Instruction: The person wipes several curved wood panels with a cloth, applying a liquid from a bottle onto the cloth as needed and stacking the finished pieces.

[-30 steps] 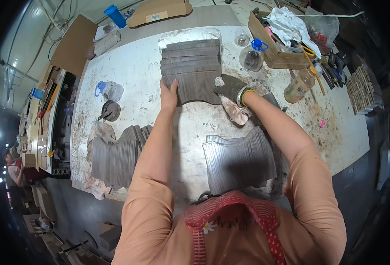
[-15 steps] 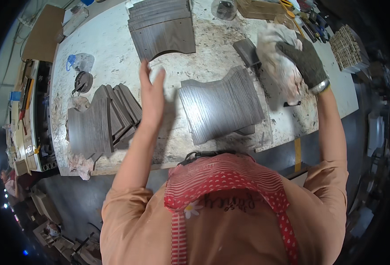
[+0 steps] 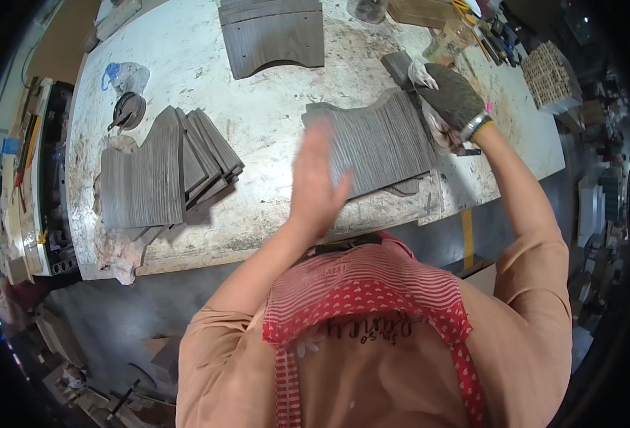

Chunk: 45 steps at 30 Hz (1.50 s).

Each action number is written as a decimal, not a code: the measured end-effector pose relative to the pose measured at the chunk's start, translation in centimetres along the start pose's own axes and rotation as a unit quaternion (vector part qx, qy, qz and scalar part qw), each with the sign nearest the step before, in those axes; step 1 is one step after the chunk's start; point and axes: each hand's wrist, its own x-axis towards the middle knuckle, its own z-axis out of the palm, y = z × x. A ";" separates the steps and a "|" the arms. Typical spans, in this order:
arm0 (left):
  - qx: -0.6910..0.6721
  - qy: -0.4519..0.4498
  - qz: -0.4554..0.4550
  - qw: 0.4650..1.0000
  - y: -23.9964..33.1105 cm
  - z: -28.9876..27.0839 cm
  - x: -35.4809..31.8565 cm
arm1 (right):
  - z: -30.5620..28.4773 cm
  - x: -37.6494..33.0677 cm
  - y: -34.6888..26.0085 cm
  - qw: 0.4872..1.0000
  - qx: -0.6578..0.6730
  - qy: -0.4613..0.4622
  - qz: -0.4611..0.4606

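My left hand (image 3: 315, 178) is bare and a little blurred, its fingers stretched out and thumb apart. It lies over the left edge of a small stack of grey wood-grain boards (image 3: 379, 143) with a curved cutout; whether it touches them I cannot tell. My right hand (image 3: 458, 96), in a dark glove, is closed on a crumpled whitish rag (image 3: 438, 133) at the stack's right side, mostly hidden under the glove. Beyond the stack's far right corner lies a small dark grey block (image 3: 397, 68).
More curved boards (image 3: 144, 178) lean in a fanned pile at the left, and others (image 3: 276, 43) lie at the far side. A round dark tin (image 3: 129, 110), a clear plastic bottle (image 3: 131, 77) and a stained rag (image 3: 119, 253) are on the worktable (image 3: 258, 128). A bottle (image 3: 449, 41) stands far right.
My left hand has moved right, from the open tabletop near the far boards to the middle stack. My right hand has brought the rag left and nearer, beside that stack.
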 end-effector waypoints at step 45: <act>0.320 -0.167 0.246 0.900 2.0 0.8 1.5 | -5.4 -7.7 -1.1 0.923 0.127 -0.072 0.356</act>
